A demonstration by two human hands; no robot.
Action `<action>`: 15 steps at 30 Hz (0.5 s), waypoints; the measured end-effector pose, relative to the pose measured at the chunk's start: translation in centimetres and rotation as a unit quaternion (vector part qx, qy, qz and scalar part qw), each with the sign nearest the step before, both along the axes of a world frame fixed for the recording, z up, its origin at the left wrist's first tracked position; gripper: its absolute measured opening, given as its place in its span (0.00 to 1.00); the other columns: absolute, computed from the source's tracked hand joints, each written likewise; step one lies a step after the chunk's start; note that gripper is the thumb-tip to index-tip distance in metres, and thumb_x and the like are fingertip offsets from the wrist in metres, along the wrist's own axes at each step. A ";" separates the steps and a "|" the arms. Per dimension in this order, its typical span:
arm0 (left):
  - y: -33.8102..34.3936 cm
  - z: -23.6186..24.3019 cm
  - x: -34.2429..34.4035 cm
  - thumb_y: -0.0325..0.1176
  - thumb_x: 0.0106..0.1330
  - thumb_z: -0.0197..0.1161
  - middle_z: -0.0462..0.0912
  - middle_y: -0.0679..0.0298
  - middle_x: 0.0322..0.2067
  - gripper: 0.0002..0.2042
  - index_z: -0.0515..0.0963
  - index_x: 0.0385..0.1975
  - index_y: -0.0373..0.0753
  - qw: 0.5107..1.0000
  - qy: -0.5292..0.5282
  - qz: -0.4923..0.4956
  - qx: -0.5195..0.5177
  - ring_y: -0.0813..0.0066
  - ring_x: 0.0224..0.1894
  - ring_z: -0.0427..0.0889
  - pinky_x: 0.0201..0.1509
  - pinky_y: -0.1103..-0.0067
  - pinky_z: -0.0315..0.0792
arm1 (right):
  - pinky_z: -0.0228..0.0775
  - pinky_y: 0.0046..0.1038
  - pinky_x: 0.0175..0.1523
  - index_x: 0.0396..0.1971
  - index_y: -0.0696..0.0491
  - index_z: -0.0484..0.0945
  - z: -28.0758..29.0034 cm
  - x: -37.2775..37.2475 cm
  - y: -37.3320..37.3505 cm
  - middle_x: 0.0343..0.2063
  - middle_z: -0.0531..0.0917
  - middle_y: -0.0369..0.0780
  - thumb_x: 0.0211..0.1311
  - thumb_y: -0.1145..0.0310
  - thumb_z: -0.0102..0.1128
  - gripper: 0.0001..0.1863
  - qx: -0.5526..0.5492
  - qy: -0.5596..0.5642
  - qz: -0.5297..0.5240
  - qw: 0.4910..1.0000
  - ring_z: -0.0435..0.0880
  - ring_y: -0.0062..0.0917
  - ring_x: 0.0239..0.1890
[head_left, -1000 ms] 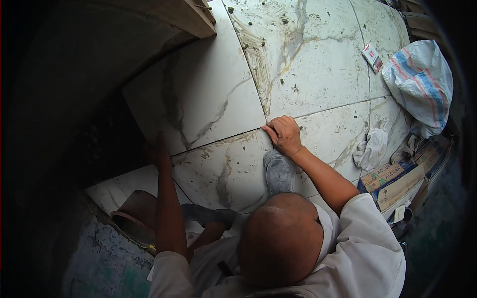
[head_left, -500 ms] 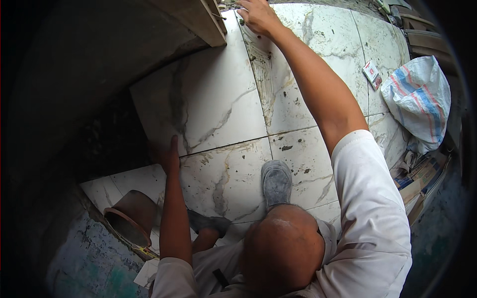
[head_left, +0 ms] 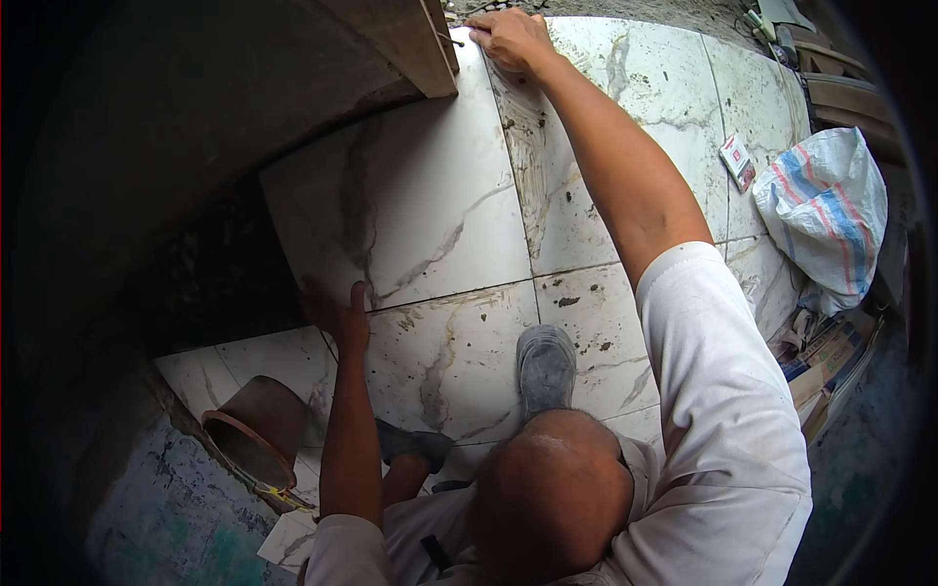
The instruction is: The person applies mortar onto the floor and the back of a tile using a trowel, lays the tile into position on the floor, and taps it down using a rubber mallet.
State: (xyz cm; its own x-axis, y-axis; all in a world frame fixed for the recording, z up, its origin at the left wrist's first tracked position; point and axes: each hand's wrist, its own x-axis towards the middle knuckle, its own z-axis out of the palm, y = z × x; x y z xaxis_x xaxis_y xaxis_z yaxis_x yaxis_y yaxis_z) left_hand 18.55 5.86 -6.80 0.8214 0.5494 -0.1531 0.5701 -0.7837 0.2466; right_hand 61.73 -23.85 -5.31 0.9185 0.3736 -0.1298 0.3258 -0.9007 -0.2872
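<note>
Presently between two hands: one large marbled floor tile

Item one: floor tile (head_left: 430, 210), white with grey veining, lying flat beside its neighbours, its upper left part in the shade of a brown frame piece (head_left: 435, 54). A thin dark joint runs along its near edge.

Hands, well apart from each other. Left hand (head_left: 340, 317): at the tile's near left corner, thumb raised away from the fingers; the fingers are dark in shadow, so whether they grip cannot be told. Right hand (head_left: 511, 41): arm outstretched, at the tile's far right corner, fingers bent downward; cannot tell whether they press or pinch.

Adjoining: right-hand tile (head_left: 586, 186), smeared with beige streaks along the joint; near tile (head_left: 440, 361), speckled with dark crumbs; a dark recess (head_left: 220, 269) to the left.

Nearby: one grey, dusty shoe (head_left: 545, 366) on the tiles; one brown bucket (head_left: 269, 415), lower left, rim showing; a piece of marbled tile (head_left: 288, 539) below it.

Far right: small white-and-red box (head_left: 738, 161); white sack (head_left: 826, 210) with blue and red stripes; flattened cardboard (head_left: 831, 369) just below the sack.
</note>
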 end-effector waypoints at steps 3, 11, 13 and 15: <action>-0.4 -0.1 -0.2 0.62 0.62 0.56 0.40 0.31 0.68 0.49 0.39 0.72 0.37 0.999 0.018 -0.015 0.038 0.35 0.71 0.41 0.71 0.53 0.39 | 0.63 0.40 0.55 0.50 0.38 0.80 0.9 -0.7 0.2 0.44 0.84 0.35 0.67 0.53 0.50 0.16 0.036 -0.025 0.000 0.999 0.78 0.32 0.51; -2.3 0.6 0.7 0.62 0.66 0.50 0.40 0.28 0.67 0.46 0.39 0.72 0.37 0.997 0.026 -0.025 0.063 0.32 0.70 0.42 0.70 0.51 0.41 | 0.66 0.39 0.59 0.49 0.49 0.79 1.0 -0.6 -1.4 0.49 0.80 0.42 0.65 0.59 0.50 0.18 0.090 0.013 0.027 0.995 0.74 0.40 0.54; -2.4 0.1 0.5 0.61 0.66 0.49 0.40 0.28 0.67 0.45 0.40 0.72 0.37 0.997 0.026 -0.030 0.070 0.33 0.70 0.42 0.70 0.51 0.42 | 0.65 0.39 0.60 0.49 0.49 0.79 -0.2 -0.9 -2.0 0.50 0.79 0.41 0.65 0.59 0.51 0.17 0.105 -0.048 0.058 0.992 0.74 0.39 0.55; -1.8 0.4 0.2 0.60 0.66 0.50 0.39 0.30 0.67 0.44 0.40 0.72 0.37 0.996 0.028 -0.031 0.083 0.33 0.70 0.42 0.70 0.51 0.41 | 0.68 0.37 0.47 0.36 0.50 0.80 0.2 -4.9 -1.3 0.34 0.82 0.40 0.66 0.57 0.54 0.13 0.310 -0.289 -0.104 0.900 0.79 0.33 0.42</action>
State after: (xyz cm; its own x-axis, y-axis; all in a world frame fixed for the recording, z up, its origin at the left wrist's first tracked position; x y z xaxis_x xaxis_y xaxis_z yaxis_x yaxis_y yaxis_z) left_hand 18.70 4.03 -6.41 0.8473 0.5194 -0.1106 0.5286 -0.8451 0.0803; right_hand 56.80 -25.20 -5.06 0.8239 0.0210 0.5664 0.4244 -0.6852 -0.5919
